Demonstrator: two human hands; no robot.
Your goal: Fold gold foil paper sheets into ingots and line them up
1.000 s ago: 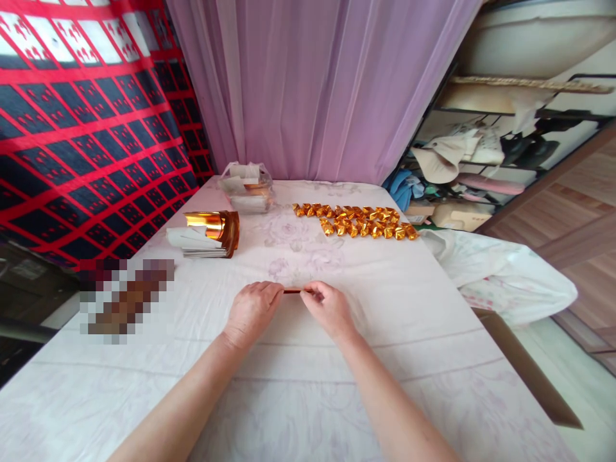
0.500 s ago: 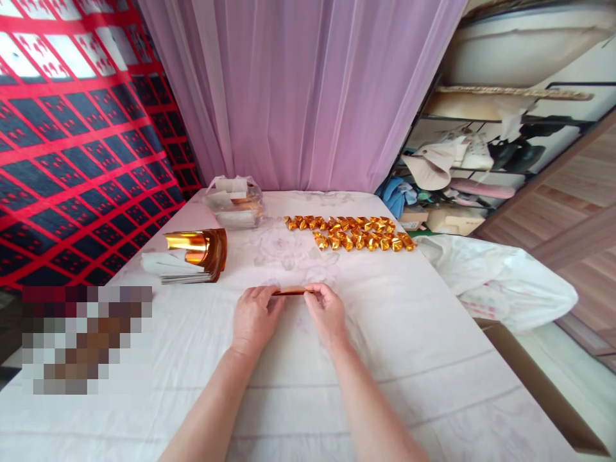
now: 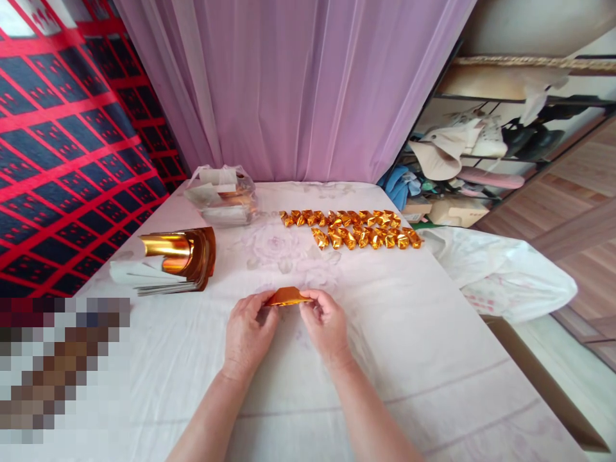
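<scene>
My left hand [image 3: 248, 330] and my right hand [image 3: 326, 324] pinch the two ends of a small folded piece of gold foil paper [image 3: 287, 296], held just above the white flowered tablecloth [image 3: 423, 359]. Beyond it, two rows of several folded gold paper ingots [image 3: 353, 228] lie on the cloth. To the left sits a stack of gold foil sheets [image 3: 176, 260], its top sheets curled up.
A clear plastic bag with more paper [image 3: 221, 196] stands at the table's far left. A white plastic bag [image 3: 500, 276] hangs off the right edge. A pink curtain [image 3: 298, 90] closes the far side, and cluttered shelves [image 3: 486, 160] stand to the right.
The gold piece was a thin flat strip between my fingers; now it is lifted and opened into a wider, puffed shape. My view has tilted slightly.
</scene>
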